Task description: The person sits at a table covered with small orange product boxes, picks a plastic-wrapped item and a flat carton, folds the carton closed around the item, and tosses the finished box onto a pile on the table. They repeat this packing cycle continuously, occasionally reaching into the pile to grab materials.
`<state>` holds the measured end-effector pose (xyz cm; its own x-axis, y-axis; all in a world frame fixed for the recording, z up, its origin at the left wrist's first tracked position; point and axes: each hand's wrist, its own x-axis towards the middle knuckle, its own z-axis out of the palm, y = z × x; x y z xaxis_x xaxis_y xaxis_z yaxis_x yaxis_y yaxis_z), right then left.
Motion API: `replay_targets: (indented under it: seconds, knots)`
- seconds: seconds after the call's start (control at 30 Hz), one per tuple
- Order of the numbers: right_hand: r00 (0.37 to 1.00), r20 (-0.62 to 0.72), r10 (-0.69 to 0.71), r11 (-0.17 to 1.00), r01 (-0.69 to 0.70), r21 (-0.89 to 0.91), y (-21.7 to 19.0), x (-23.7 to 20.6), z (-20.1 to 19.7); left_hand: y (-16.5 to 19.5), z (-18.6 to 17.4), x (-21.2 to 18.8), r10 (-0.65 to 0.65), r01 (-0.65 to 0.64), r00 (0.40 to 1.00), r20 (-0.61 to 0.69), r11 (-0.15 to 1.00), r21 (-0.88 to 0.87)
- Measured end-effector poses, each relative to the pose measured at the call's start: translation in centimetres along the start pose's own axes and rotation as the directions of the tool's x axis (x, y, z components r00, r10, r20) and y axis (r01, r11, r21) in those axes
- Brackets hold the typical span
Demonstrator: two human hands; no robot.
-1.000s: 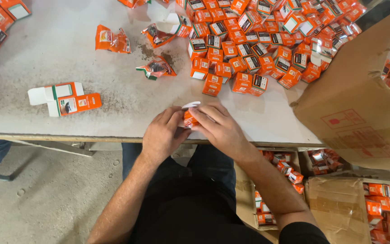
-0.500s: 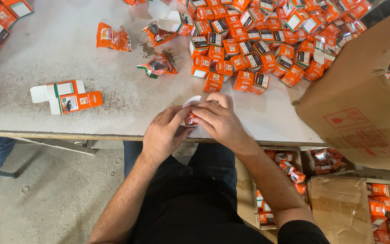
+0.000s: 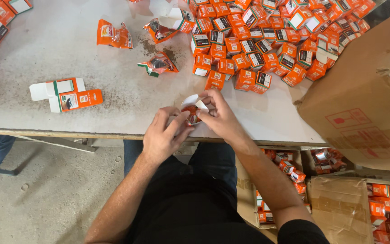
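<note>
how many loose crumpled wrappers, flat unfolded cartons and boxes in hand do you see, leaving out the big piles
crumpled orange wrappers: 3
flat unfolded cartons: 2
small box held by left hand and right hand: 1
total: 6

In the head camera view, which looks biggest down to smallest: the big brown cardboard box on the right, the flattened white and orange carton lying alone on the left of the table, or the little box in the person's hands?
1. Brown cardboard box, by far the largest.
2. Flattened carton.
3. Little box, partly hidden by the left hand and right hand, so its full size is unsure.
</note>
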<state>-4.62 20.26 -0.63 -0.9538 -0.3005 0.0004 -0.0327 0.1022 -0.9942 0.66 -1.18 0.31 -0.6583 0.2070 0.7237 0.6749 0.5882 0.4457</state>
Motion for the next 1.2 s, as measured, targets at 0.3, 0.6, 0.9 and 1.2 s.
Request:
replay_targets:
  seconds: [0.3, 0.6, 0.9, 1.2]
  knots:
    - [0.89, -0.115, -0.441, 0.845, 0.369, -0.387, 1.2, -2.8, 1.8, 0.0, 0.3, -0.1, 0.081, -0.082, 0.996, 0.042, 0.996, 0.041]
    - [0.793, 0.201, -0.575, 0.402, 0.488, -0.775, -1.8, -3.6, 2.3, -1.0, 0.5, -1.0, -0.041, 0.046, 0.998, 0.05, 0.993, -0.112]
    - [0.918, -0.048, -0.395, 0.876, 0.36, -0.322, 0.4, -3.1, 2.2, -0.5, 0.0, -0.4, -0.238, 0.291, 0.95, 0.204, 0.911, -0.293]
    - [0.804, 0.088, -0.588, 0.657, 0.538, -0.528, -1.4, -3.2, 2.4, -1.9, 0.7, -0.9, -0.23, 0.299, 0.946, 0.229, 0.894, -0.335]
